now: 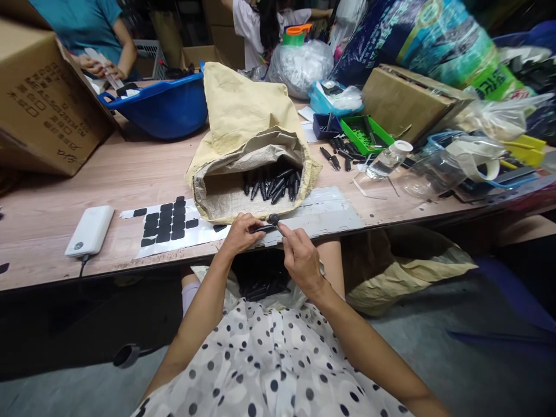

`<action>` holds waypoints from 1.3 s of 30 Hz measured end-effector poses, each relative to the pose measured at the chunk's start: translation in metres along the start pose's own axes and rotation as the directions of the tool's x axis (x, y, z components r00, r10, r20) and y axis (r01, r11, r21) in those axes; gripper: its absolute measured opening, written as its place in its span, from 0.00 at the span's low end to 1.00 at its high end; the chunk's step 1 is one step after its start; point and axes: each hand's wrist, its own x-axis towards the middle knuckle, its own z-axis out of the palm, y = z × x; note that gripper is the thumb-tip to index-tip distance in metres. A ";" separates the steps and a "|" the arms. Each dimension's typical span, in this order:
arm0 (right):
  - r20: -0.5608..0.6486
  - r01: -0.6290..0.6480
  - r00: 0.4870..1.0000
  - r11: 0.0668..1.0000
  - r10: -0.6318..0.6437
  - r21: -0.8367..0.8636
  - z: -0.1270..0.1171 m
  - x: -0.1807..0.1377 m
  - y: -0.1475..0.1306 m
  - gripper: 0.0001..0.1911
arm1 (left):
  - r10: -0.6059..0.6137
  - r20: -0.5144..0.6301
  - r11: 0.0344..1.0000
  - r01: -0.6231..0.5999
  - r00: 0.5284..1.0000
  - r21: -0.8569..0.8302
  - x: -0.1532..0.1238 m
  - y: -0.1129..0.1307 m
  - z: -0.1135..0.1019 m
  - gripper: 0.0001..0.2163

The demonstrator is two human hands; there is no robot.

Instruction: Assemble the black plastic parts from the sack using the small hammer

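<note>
Black and slender, the knob-ended plastic stick [268, 225] is held in the head view just over the near edge of the pale wooden table [65, 197]. The left hand [240, 234] is clamped round its shaft, the right hand [299, 260] pinches the knob end. It looks light, stiff, smooth; mid-shaft gives the surest hold. Similar sticks [273, 185] lie in the tan paper sack [243, 116]

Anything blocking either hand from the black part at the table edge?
Nothing visible. The left hand and right hand both pinch the black part directly. The paper sack of similar parts lies just behind it, not between.
</note>
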 end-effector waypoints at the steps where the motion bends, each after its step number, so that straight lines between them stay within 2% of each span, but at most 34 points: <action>1: 0.006 0.000 1.000 1.000 0.000 0.000 0.001 -0.001 0.000 0.23 | -0.003 0.002 1.000 0.003 1.000 -0.002 0.000 0.000 0.000 0.05; 5: 0.000 -0.019 1.000 1.000 0.019 -0.011 0.001 -0.003 0.003 0.23 | -0.005 0.001 1.000 0.005 1.000 0.002 0.000 -0.001 -0.001 0.05; 9: -0.110 -0.162 0.983 0.980 0.150 -0.119 -0.020 0.016 0.023 0.23 | -0.001 -0.012 1.000 0.001 1.000 0.025 -0.001 0.000 0.000 0.05; 13: -0.253 -0.420 0.900 0.862 0.355 -0.283 -0.047 0.056 0.073 0.25 | 0.004 -0.038 0.999 -0.001 0.999 0.054 -0.001 0.002 0.002 0.07; 17: -0.275 -0.600 0.800 0.704 0.533 -0.380 -0.058 0.088 0.117 0.25 | -0.003 -0.039 0.998 0.005 0.999 0.066 -0.001 0.002 0.005 0.06; 20: -0.283 -0.629 0.776 0.658 0.564 -0.414 -0.052 0.094 0.129 0.24 | 0.007 -0.035 0.997 -0.004 0.999 0.077 -0.001 0.000 0.005 0.05; 23: -0.324 -0.616 0.788 0.666 0.524 -0.420 -0.044 0.092 0.129 0.23 | 0.044 -0.033 0.995 -0.041 0.999 0.086 -0.001 -0.001 0.002 0.04; 28: -0.327 -0.604 0.797 0.662 0.508 -0.444 -0.038 0.090 0.131 0.22 | 0.247 -0.079 0.969 -0.248 0.966 0.005 -0.021 0.018 0.000 0.05; 30: -0.329 -0.605 0.796 0.652 0.507 -0.457 -0.037 0.091 0.132 0.22 | 0.341 -0.038 0.938 -0.343 0.939 -0.054 -0.039 0.030 0.007 0.06; 32: -0.332 -0.604 0.796 0.649 0.506 -0.463 -0.037 0.091 0.132 0.22 | 0.384 0.058 0.922 -0.379 0.922 -0.084 -0.058 0.038 0.020 0.06; 34: -0.333 -0.604 0.797 0.650 0.504 -0.462 -0.036 0.091 0.132 0.22 | 0.317 0.155 0.949 -0.314 0.936 -0.043 -0.076 0.036 0.036 0.05; 37: -0.337 -0.597 0.803 0.655 0.492 -0.463 -0.036 0.091 0.130 0.23 | 0.057 0.246 0.986 -0.093 0.968 0.138 -0.093 0.022 0.056 0.04; 39: -0.335 -0.594 0.805 0.656 0.490 -0.467 -0.036 0.091 0.130 0.23 | -0.072 0.293 0.971 0.000 0.953 0.238 -0.095 0.015 0.062 0.03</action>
